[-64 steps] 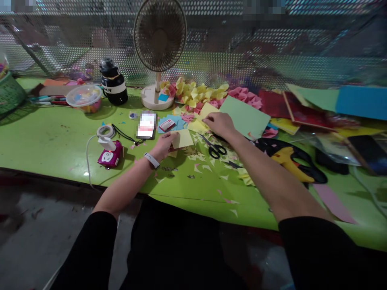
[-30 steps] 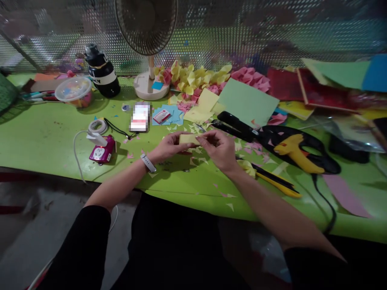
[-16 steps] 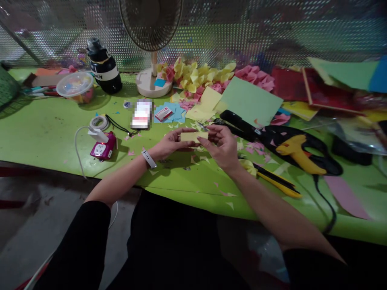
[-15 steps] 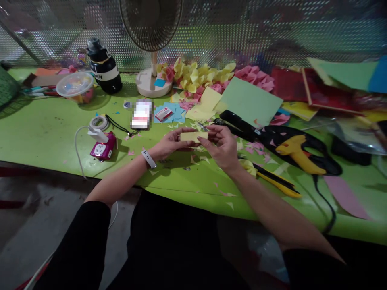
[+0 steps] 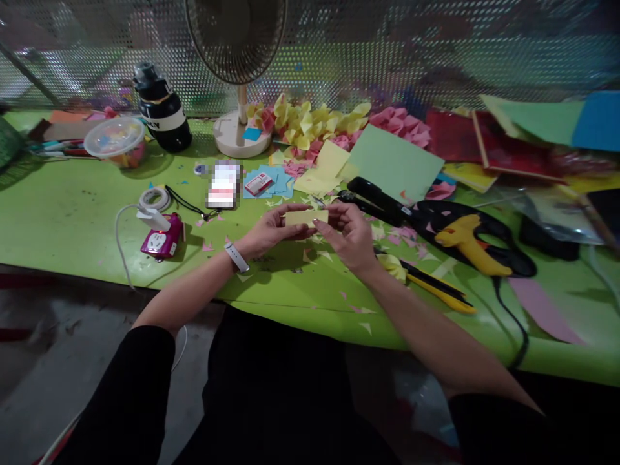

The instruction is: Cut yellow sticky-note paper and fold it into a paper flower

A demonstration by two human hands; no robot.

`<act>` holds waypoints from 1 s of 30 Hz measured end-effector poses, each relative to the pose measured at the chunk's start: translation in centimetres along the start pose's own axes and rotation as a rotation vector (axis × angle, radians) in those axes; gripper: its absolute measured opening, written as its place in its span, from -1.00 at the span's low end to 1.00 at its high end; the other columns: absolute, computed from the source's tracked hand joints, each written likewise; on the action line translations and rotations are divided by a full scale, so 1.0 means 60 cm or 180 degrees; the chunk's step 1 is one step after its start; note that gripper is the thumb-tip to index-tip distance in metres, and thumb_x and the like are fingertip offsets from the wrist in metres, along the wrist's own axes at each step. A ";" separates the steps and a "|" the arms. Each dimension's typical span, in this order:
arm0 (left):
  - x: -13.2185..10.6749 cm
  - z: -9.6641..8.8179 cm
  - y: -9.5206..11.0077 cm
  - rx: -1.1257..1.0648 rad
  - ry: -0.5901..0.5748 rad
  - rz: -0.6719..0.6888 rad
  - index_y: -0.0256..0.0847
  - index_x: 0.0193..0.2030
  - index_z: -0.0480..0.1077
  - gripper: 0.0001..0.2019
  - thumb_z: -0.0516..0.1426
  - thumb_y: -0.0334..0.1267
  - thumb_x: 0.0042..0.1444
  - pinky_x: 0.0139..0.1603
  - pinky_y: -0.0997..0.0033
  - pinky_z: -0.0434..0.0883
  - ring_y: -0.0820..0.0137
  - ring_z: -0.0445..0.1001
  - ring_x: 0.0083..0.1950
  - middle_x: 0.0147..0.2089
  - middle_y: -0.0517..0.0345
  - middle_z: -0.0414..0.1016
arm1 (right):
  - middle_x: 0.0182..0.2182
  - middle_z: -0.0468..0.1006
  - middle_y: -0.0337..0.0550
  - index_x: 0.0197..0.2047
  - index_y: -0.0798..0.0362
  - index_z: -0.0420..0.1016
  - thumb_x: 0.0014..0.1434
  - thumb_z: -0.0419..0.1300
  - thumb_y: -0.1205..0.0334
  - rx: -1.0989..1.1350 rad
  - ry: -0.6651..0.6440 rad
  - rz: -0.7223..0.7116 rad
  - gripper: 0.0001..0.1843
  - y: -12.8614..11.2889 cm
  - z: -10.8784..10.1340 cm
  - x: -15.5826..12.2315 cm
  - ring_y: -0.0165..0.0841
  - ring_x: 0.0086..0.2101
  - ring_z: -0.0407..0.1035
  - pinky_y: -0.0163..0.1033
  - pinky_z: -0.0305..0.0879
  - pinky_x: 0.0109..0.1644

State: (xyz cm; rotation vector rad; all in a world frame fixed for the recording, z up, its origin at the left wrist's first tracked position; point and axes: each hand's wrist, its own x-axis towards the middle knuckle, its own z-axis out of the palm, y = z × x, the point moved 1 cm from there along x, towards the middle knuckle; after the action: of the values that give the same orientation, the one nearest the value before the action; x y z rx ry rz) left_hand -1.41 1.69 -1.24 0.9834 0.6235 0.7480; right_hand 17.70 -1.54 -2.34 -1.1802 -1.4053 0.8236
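Note:
Above the front part of the green table, both hands pinch a small pale yellow strip of paper [image 5: 306, 218]. My left hand [image 5: 274, 230] grips its left end, with the thumb along the lower edge. My right hand [image 5: 352, 237] closes on the right end, thumb against the near face. Behind the strip, close to the right fingers, a small thin shiny thing shows; I cannot make out what it is. Yellow and pink paper scraps [image 5: 310, 255] lie scattered beneath the hands. A crumpled yellow paper piece [image 5: 392, 267] sits beside my right wrist.
Right: a black flat-iron-like tool [image 5: 378, 199], a yellow glue gun [image 5: 472, 242], a yellow-handled tool [image 5: 440, 290]. Left: a phone [image 5: 223, 185], a magenta power socket [image 5: 162, 239], a tape roll [image 5: 154, 197]. Behind: a fan [image 5: 237, 39], a bottle [image 5: 165, 116], yellow folded paper flowers [image 5: 314, 123].
The view has shifted slightly, so everything sits a little further left. The hands keep hold of the paper strip in nearly the same pose; the right fingers have curled slightly behind it.

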 end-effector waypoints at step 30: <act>0.007 -0.019 0.020 0.0627 0.0374 0.0271 -0.27 0.15 0.31 -0.55 0.31 -0.39 0.14 0.00 0.30 0.56 0.43 0.64 -0.22 -0.32 0.17 0.60 | -0.59 0.48 -0.30 -0.44 0.00 0.47 0.06 0.43 -0.06 0.0424 -0.0480 0.0574 -0.65 -0.005 -0.032 0.024 -0.44 -0.59 0.37 -0.29 0.37 -0.52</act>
State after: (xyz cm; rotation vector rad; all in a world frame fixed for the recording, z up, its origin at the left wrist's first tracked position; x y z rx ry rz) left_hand -2.37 3.02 -0.69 1.1583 0.7723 0.8353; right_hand 19.60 -0.48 -1.29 -1.1728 -1.3551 1.1358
